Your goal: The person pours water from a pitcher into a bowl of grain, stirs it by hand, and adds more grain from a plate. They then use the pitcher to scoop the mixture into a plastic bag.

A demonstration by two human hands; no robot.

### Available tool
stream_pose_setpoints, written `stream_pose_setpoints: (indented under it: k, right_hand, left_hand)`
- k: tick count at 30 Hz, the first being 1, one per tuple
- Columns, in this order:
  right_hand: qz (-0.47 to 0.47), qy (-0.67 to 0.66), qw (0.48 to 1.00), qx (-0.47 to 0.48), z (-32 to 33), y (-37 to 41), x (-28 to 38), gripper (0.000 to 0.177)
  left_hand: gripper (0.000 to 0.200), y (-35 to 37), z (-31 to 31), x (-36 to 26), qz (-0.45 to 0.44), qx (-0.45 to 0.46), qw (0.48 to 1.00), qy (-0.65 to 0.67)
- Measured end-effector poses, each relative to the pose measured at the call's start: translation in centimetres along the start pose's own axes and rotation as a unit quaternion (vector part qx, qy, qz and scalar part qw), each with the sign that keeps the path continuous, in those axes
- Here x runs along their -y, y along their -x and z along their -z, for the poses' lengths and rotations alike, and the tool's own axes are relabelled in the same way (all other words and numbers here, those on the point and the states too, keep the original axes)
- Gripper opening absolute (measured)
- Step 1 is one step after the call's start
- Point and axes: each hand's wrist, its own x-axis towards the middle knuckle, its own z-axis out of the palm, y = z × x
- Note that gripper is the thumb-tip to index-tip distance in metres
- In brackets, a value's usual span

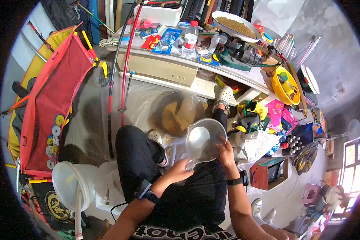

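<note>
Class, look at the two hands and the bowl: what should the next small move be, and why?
Probably shift the clear bowl forward over the basin: the left hand and right hand both hold it, and the basin, with tan material inside, sits just ahead. What the bowl contains is unclear.

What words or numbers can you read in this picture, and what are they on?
"enot": white letters on the person's black shirt, part of a longer word; the rest is unclear or cut off.
Too small or blurred to read: the label on the red-capped bottle, the print on the blue packet, and any writing around the gold round emblem.
I can't read any numbers.
</note>
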Motion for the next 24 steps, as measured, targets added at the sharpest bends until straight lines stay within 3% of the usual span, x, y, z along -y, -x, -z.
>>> stream_pose_setpoints:
  k: [2, 4, 6, 8, 10, 12, 14, 16, 20, 21, 24]
  right_hand:
    - [0.086, 0.143, 0.985, 0.031, 0.9, -2.2, 0.3, 0.039]
    - [0.114, 0.183, 0.976, 0.04, 0.4, -3.6, 1.9, 0.038]
    - [-0.014, 0.103, 0.989, 0.103, -2.3, -2.9, 5.8, 0.036]
    - [-0.001, 0.124, 0.987, 0.104, -3.5, -4.9, 7.3, 0.035]
    - [0.066, 0.355, 0.918, 0.162, -2.6, -7.8, 9.5, 0.04]
    - [0.084, 0.361, 0.921, 0.12, -2.9, -9.7, 15.1, 0.047]
    - [0.137, 0.26, 0.955, 0.027, -4.3, -10.5, 20.7, 0.048]
    - [0.155, 0.143, 0.977, 0.027, -3.6, -13.6, 25.8, 0.044]
    - [0.105, 0.079, 0.991, -0.031, -1.7, -20.4, 34.8, 0.04]
    - [0.145, 0.091, 0.983, -0.063, -3.7, -18.8, 35.8, 0.04]
    - [0.1, 0.002, 0.995, 0.003, -2.3, -22.2, 38.2, 0.051]
  left_hand:
    - [0.031, -0.9, 1.4, -3.1, 0.246, 0.087, 0.938, 0.23]
    - [0.029, -0.8, 1.1, -1.6, 0.258, 0.124, 0.915, 0.286]
    - [0.025, -1.1, 1.2, -2.0, 0.271, 0.097, 0.875, 0.389]
    - [0.019, -1.2, 1.6, -2.5, 0.268, 0.074, 0.867, 0.413]
    - [0.014, -0.7, 1.6, -1.5, 0.273, 0.007, 0.856, 0.439]
    - [0.013, -0.7, 1.4, -1.1, 0.253, 0.005, 0.861, 0.441]
    - [0.021, -0.4, 0.8, -0.6, 0.249, -0.027, 0.892, 0.376]
    - [0.019, -0.9, 0.8, -0.7, 0.251, -0.036, 0.893, 0.372]
    - [0.019, -1.6, 1.6, -1.7, 0.275, -0.028, 0.88, 0.387]
    - [0.019, -1.7, 1.6, -1.9, 0.275, -0.025, 0.884, 0.378]
    - [0.018, -2.2, 2.0, -2.9, 0.282, -0.02, 0.89, 0.358]
